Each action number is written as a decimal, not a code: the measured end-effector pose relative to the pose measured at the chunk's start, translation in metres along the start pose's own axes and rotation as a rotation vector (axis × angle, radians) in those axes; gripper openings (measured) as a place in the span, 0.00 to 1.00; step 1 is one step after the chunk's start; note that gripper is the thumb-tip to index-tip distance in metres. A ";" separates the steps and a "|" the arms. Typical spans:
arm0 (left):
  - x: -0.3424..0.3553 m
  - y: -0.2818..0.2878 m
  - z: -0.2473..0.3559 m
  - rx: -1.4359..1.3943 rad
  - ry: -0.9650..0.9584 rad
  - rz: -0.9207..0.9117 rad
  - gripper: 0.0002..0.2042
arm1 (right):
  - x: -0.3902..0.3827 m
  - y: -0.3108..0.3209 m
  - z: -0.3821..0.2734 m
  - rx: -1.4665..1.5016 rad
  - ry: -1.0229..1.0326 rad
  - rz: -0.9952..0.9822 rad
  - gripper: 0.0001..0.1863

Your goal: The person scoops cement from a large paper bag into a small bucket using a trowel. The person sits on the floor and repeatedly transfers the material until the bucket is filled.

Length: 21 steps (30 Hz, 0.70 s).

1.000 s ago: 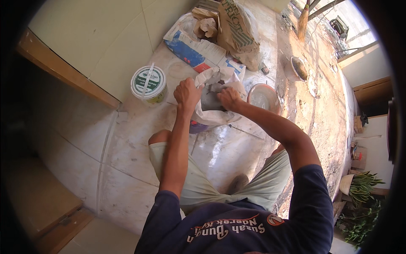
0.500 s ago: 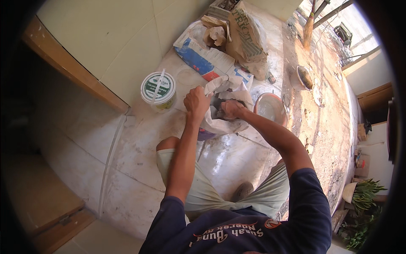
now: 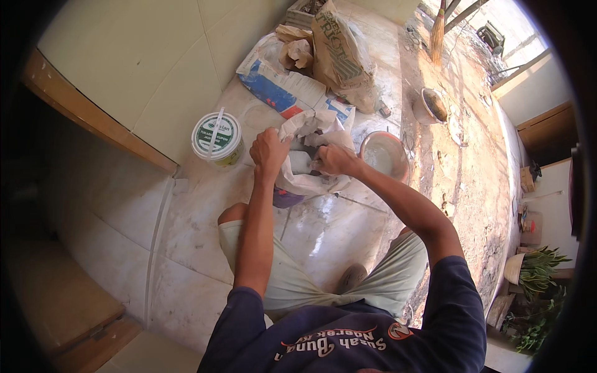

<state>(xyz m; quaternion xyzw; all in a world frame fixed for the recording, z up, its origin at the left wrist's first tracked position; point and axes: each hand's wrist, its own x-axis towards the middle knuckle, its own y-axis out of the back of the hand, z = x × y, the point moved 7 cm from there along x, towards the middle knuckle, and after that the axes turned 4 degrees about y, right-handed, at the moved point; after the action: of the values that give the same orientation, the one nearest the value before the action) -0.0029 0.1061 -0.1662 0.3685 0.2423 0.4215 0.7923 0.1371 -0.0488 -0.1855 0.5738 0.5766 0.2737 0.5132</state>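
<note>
An open white paper sack [image 3: 315, 184] with a rolled, crumpled rim stands on the floor before me, grey powder [image 3: 302, 163] showing inside. My left hand [image 3: 269, 153] is closed on the left side of its rim. At the sack's mouth, my right hand [image 3: 334, 160] reaches in from the right with curled fingers; what they hold, if anything, is hidden. Just right of the sack sits a round reddish-rimmed basin [image 3: 387, 156] with pale residue inside. To the left stands a white lidded plastic tub [image 3: 217, 138] with a green label and a white handle across its lid.
Behind the sack lie a flattened blue-and-white bag [image 3: 273, 87] and a brown paper bag [image 3: 343, 56]. Farther right, a bucket [image 3: 430, 107] and a broom [image 3: 437, 40] stand on sunlit ground. A wooden door frame [image 3: 93, 115] is at left, potted plants [image 3: 541, 273] at right.
The view has shifted, so the sack and tub appear farther left. My right hand has moved slightly toward the sack's near side, and more grey powder shows. My left hand keeps its hold on the rim.
</note>
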 end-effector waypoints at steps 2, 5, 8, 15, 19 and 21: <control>0.002 -0.001 0.002 -0.040 -0.007 0.029 0.23 | -0.012 0.011 0.009 0.034 -0.062 -0.013 0.21; 0.008 0.002 0.004 -0.083 -0.030 0.116 0.25 | -0.034 0.029 0.026 0.086 -0.078 0.085 0.21; 0.011 0.011 0.007 -0.130 -0.048 0.212 0.26 | -0.051 0.045 0.041 0.089 -0.077 0.099 0.22; 0.016 0.014 0.007 -0.231 0.004 0.220 0.27 | -0.081 0.072 0.036 0.180 -0.056 0.089 0.24; 0.018 0.010 0.006 -0.225 0.031 0.172 0.28 | -0.093 0.087 0.030 0.241 -0.091 0.049 0.28; 0.018 0.009 0.011 -0.231 0.025 0.171 0.28 | -0.101 0.092 0.033 0.256 -0.060 0.070 0.28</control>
<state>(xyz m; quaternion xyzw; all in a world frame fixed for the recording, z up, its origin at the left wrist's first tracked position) 0.0101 0.1205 -0.1533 0.2890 0.1698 0.5172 0.7875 0.1836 -0.1357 -0.0845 0.6622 0.5709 0.1982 0.4429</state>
